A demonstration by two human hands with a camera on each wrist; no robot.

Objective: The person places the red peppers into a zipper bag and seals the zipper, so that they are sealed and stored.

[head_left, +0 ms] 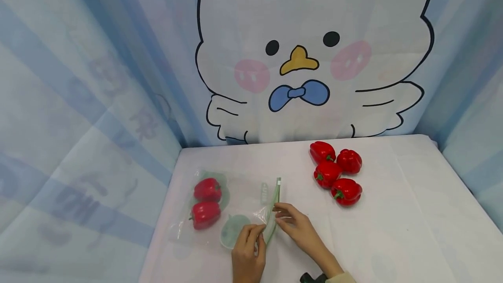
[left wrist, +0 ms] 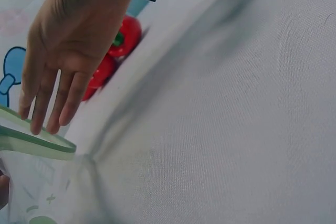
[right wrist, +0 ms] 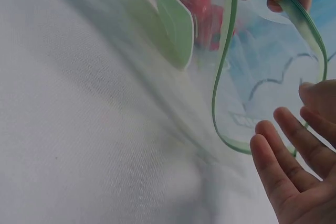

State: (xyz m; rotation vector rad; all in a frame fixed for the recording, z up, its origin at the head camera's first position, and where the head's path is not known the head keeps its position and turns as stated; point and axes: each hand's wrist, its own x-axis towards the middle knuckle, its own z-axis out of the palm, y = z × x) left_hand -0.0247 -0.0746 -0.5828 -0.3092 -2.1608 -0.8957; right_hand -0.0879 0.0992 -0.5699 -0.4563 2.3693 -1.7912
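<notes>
A clear zip bag [head_left: 245, 187] with a green-edged mouth lies flat on the left half of the table, two red bell peppers [head_left: 206, 215] inside its far end. My left hand [head_left: 249, 250] pinches the mouth's near side; the right wrist view shows those fingers curled over the green rim [right wrist: 226, 51]. My right hand [head_left: 295, 226] is at the mouth's other side, its fingers extended. In the left wrist view the right hand [left wrist: 71, 59] points its straight fingers down at the rim, which stands parted. Whether its thumb touches the bag I cannot tell.
Several loose red bell peppers [head_left: 327, 174] sit grouped toward the back right of the white table [head_left: 393, 230]. A dark object [head_left: 312, 277] shows at the front edge by the right sleeve. A printed curtain [head_left: 298, 12] hangs behind and at both sides.
</notes>
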